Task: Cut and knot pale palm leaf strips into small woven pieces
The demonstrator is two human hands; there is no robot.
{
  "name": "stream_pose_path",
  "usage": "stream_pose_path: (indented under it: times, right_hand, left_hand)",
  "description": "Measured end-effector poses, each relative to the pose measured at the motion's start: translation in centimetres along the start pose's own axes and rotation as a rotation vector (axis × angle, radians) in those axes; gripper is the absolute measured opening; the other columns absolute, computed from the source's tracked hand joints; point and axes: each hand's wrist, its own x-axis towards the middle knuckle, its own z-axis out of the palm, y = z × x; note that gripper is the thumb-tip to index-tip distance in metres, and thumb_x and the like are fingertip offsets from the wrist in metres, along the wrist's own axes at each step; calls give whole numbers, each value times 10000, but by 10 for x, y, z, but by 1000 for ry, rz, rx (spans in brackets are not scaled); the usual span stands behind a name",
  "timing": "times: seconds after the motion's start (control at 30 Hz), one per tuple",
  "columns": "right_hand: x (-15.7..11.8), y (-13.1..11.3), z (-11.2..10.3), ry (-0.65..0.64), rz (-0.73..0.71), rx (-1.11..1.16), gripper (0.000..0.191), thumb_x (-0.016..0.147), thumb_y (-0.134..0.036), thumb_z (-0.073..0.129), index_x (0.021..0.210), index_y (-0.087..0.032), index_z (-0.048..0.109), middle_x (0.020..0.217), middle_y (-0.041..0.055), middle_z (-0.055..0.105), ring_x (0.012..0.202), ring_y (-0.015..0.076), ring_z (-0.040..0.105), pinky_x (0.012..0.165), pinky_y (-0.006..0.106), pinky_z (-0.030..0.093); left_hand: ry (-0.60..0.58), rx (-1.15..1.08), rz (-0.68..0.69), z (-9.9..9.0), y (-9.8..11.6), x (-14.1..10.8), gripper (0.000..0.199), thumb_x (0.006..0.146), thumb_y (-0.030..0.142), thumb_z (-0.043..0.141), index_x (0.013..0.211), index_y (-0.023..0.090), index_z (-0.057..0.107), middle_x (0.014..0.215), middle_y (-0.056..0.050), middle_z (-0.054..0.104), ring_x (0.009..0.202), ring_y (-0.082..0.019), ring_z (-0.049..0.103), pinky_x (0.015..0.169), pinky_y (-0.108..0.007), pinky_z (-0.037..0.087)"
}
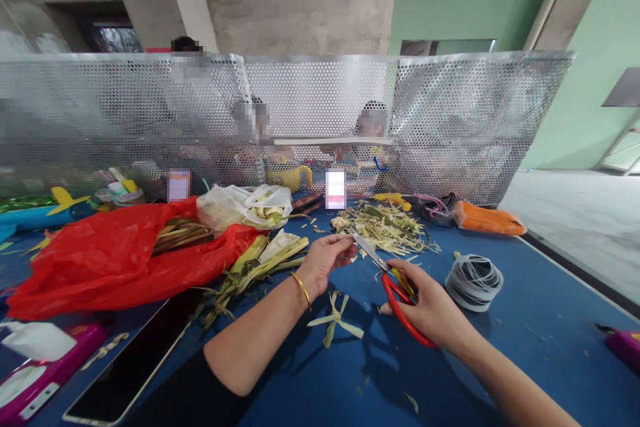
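My right hand (425, 300) grips a pair of scissors (373, 253) by its red handles, the blades pointing up and left. Close to the blade tips, my left hand (330, 259) is closed in a pinch; whatever its fingertips hold is too small to make out. A gold bangle (301, 290) circles the left wrist. Below the hands, a star-shaped piece of pale green husk strips (336, 320) lies on the blue table (370, 380). Just beyond the scissors spreads a heap of cut husk scraps (395, 227).
Left are a red plastic bag (120, 260), a white bag (245, 207), husk stalks (250, 267), a tablet (135, 353) and a purple power strip (45, 373). Right are a cord spool (474, 282) and an orange packet (487, 219). A perforated metal partition (320, 93) stands behind; people sit beyond it.
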Motion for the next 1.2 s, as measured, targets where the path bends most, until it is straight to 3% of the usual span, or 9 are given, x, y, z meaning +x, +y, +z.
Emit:
stream_pose_path:
  times: [0.53,0.67,0.77,0.9,1.03,1.2]
  right_hand:
    - [-1,3,3,-79,46,269,428,763,-432,646,1118,-200,586,827,-1,654,721,171,590,633,256,476]
    - [-1,3,6,-46,68,322,452,729,-474,675,1077,-198,595,690,-21,598,636,159,563,575,252,458]
    - [0,1,8,71,58,381,498,657,-468,741,1045,-194,592,646,-36,561,601,143,531,549,245,444]
    - [1,-7,5,158,97,658,554,597,-483,778,1017,-207,545,694,-23,597,601,148,560,542,263,489]
    - [-2,-16,0,130,127,850,552,579,-460,805,983,-231,506,824,7,657,654,158,617,627,308,546]
    - [-4,-18,1,42,133,890,541,563,-406,830,947,-229,494,768,-34,633,548,125,605,529,257,515]
  left_hand:
    - [-39,67,9,0,-1,1,231,597,294,811,719,135,695,642,-29,678,597,-110,614,626,-225,473]
    - [-52,84,23,1,0,-1,286,560,345,829,705,137,695,637,-23,675,603,-109,611,632,-225,470]
    - [-79,131,33,2,0,-4,278,586,361,809,721,140,708,654,-30,688,598,-103,606,620,-219,460]
    - [-153,258,97,6,0,-9,227,641,330,768,744,138,704,665,-42,701,587,-105,612,603,-217,455]
    - [-274,366,154,13,1,-17,173,647,276,757,702,153,648,623,-26,687,613,-135,640,629,-241,485]
    - [-418,580,242,18,1,-30,97,669,211,711,657,168,625,601,-12,667,593,-137,637,585,-231,476]
